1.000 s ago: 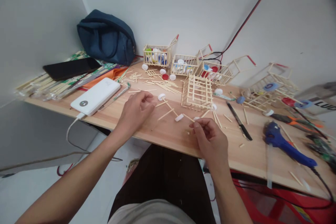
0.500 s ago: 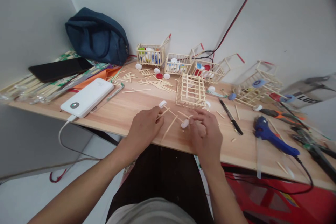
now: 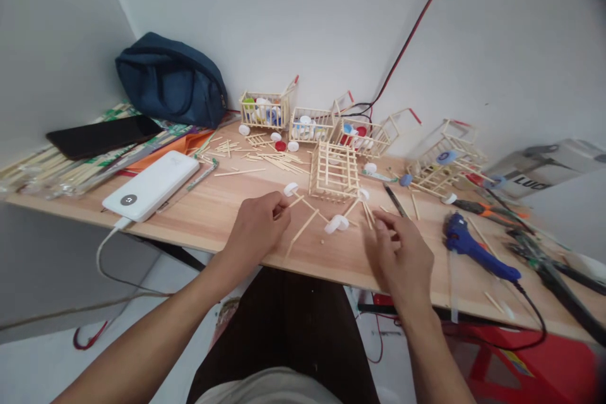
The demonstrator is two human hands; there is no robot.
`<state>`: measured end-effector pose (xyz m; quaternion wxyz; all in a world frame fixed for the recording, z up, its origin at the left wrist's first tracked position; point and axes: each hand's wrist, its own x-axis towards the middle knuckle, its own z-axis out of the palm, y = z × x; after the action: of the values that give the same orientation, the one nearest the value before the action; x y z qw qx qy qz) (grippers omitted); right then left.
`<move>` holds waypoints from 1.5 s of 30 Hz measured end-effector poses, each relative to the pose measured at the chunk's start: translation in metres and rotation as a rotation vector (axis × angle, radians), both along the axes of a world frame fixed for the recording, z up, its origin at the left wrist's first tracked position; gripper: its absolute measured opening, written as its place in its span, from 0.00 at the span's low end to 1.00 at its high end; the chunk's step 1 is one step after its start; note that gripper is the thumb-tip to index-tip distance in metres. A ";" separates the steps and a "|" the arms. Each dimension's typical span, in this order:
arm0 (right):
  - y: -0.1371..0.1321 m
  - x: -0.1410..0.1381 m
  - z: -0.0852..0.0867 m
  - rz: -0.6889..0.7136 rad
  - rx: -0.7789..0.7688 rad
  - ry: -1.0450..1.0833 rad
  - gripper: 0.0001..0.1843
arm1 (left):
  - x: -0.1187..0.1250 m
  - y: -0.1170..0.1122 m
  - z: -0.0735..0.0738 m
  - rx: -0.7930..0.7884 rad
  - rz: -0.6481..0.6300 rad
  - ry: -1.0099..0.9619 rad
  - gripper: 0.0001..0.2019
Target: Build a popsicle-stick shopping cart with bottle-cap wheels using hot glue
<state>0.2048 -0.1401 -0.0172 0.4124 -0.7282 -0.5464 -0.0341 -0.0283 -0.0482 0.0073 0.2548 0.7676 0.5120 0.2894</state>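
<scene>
My left hand is closed, with a short wooden stick poking out from between its fingertips. Just beyond it lies a stick axle with a white bottle-cap wheel at one end and white caps at the other. A loose stick rests between the hands. My right hand hovers low over the table, fingers half curled and thumb apart, beside several thin sticks; it holds nothing that I can see. A stick basket frame stands behind the wheels.
Small stick carts with coloured caps line the wall. On the right lie a black pen, a blue glue gun and pliers. A white power bank, a phone and a blue bag occupy the left.
My right hand has moved right, away from the white caps, leaving them on the table. My left hand stays near the same place with its stick. The view has shifted slightly.
</scene>
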 end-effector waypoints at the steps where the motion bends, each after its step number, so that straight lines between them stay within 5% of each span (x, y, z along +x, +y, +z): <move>1: -0.004 -0.008 0.006 -0.031 0.009 0.084 0.17 | 0.001 -0.001 0.002 0.002 0.004 -0.028 0.05; 7: -0.015 -0.072 0.016 0.347 -0.245 0.898 0.21 | 0.017 -0.026 0.013 -0.024 0.082 -0.203 0.05; 12: -0.010 -0.090 0.012 0.304 -0.194 1.153 0.20 | 0.027 -0.048 0.011 -0.039 0.073 -0.271 0.05; 17: -0.012 -0.079 0.018 0.354 -0.184 1.047 0.19 | 0.010 -0.051 0.019 -0.019 -0.054 -0.214 0.09; 21: -0.013 -0.065 0.021 0.399 -0.238 0.951 0.19 | -0.007 -0.028 0.042 0.324 0.022 -0.109 0.10; 23: -0.011 -0.059 0.022 0.415 -0.244 0.930 0.19 | -0.006 -0.010 0.051 0.383 -0.098 -0.086 0.10; 29: 0.003 -0.047 0.024 0.488 -0.258 0.863 0.18 | 0.023 0.030 0.060 0.010 -0.537 -0.008 0.12; 36: 0.016 -0.041 0.020 0.536 -0.289 0.787 0.14 | 0.036 0.047 0.060 -0.140 -0.654 0.008 0.10; 45: 0.023 -0.046 0.024 0.519 -0.329 0.784 0.15 | 0.031 0.054 0.051 -0.353 -0.554 -0.125 0.09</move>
<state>0.1583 -0.1175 0.0063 0.4614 -0.5814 -0.5118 0.4326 0.0023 0.0055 0.0583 0.4837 0.8025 0.3092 0.1626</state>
